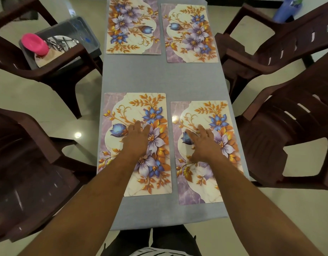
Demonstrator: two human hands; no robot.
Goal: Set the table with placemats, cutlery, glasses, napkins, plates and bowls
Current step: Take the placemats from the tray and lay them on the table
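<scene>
A narrow table [159, 76] with a grey cloth holds four floral placemats, two at the far end and two near the person. The left hand [136, 140] lies flat, fingers spread open, on the near left placemat [120, 111]. The right hand [203, 143] lies flat and open on the near right placemat [202, 187]; neither hand grasps anything. On a brown chair at the far left, a grey bin [85, 34] holds a pink cup [35, 44], cutlery [61, 42] and a plate [47, 59], well apart from both hands.

4 placemats [135, 115] lie on the table [159, 74]; chairs [288, 130] flank it.
</scene>
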